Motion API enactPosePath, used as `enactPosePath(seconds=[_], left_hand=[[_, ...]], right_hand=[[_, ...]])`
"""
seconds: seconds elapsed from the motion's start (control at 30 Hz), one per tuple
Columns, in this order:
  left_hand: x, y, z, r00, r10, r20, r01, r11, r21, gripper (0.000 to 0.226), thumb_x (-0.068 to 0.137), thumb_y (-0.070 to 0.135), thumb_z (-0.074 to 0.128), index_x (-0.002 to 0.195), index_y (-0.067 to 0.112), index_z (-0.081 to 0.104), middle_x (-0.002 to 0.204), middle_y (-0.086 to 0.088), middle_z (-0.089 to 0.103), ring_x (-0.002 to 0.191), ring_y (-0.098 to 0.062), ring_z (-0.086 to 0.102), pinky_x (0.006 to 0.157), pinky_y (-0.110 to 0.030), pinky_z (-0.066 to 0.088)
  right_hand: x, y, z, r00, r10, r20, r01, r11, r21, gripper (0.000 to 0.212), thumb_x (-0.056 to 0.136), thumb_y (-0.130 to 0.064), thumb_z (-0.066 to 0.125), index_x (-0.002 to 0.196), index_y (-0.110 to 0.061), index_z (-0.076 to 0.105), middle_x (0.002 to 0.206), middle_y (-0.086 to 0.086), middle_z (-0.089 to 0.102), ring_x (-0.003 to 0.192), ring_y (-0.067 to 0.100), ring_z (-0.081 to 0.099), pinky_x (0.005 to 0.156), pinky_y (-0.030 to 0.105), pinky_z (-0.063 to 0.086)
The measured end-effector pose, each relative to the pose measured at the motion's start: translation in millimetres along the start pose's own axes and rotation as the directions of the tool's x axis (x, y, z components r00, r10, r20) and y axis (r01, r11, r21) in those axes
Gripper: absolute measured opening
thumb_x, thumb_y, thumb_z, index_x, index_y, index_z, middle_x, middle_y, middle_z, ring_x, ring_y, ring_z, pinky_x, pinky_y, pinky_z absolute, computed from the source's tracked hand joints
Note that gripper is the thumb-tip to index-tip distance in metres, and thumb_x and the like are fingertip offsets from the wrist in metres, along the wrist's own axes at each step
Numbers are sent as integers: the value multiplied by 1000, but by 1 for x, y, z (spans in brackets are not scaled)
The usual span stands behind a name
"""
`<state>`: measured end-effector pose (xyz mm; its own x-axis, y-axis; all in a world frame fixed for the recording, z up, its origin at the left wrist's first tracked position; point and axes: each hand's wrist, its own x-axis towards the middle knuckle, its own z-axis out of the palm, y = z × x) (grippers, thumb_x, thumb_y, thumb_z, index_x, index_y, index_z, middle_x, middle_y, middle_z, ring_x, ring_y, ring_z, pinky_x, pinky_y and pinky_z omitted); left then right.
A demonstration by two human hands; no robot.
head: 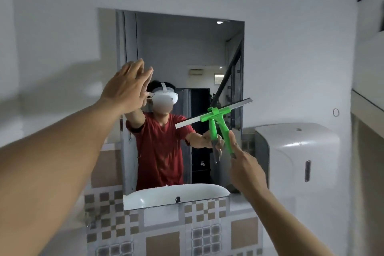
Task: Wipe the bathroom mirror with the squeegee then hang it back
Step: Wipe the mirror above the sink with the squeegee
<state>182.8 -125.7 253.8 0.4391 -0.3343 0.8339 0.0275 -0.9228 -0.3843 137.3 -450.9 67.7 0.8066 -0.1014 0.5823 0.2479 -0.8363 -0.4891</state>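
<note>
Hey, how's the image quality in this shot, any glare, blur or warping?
Head view: dim, soft light; a ceiling lamp reflects as a small bright spot in the mirror; the left hand casts a faint shadow on the wall; wide-angle bending stretches the forearms at the edges; the squeegee and right hand look fairly sharp.

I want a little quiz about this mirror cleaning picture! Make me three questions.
1. True or false: the right hand holds the green plastic squeegee.
2. Where is the left hand? A. open, raised at the rectangular wall mirror's left edge B. gripping the squeegee
3. What stands right of the mirror?

Key: 1 true. 2 A. 3 the white plastic wall dispenser.
</note>
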Motion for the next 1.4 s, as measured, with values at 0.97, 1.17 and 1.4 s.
enactPosePath(seconds=[0.97, 1.17, 1.4], left_hand=[[3, -3, -14, 994, -40, 99, 45, 998, -52, 72, 90, 35, 65, 154, 23, 34, 157, -9, 30, 142, -37, 28, 86, -57, 55], [3, -5, -10, 996, -36, 85, 41, 998, -53, 71, 86, 31, 63, 153, 23, 37, 155, -10, 34, 139, -38, 31, 85, -57, 57], [1, -3, -10, 997, -44, 62, 50, 995, -88, 72, 88, 30, 65, 153, 23, 36, 157, -10, 32, 141, -36, 29, 87, -57, 56]], right_hand=[[-66, -138, 140, 1000, -22, -8, 23, 879, 477, 98, 100, -6, 49, 149, -51, -23, 106, 6, 64, 83, 14, 59, 72, 36, 57], [-67, -113, 128, 965, -243, 101, 238, 969, 65, 101, 92, 2, 49, 154, -50, -12, 141, 8, 55, 99, 25, 59, 65, 32, 50], [-33, -58, 67, 888, -421, 186, 460, 830, -316, 91, 95, -2, 41, 154, -51, -9, 158, 11, 37, 126, 36, 50, 70, 40, 57]])
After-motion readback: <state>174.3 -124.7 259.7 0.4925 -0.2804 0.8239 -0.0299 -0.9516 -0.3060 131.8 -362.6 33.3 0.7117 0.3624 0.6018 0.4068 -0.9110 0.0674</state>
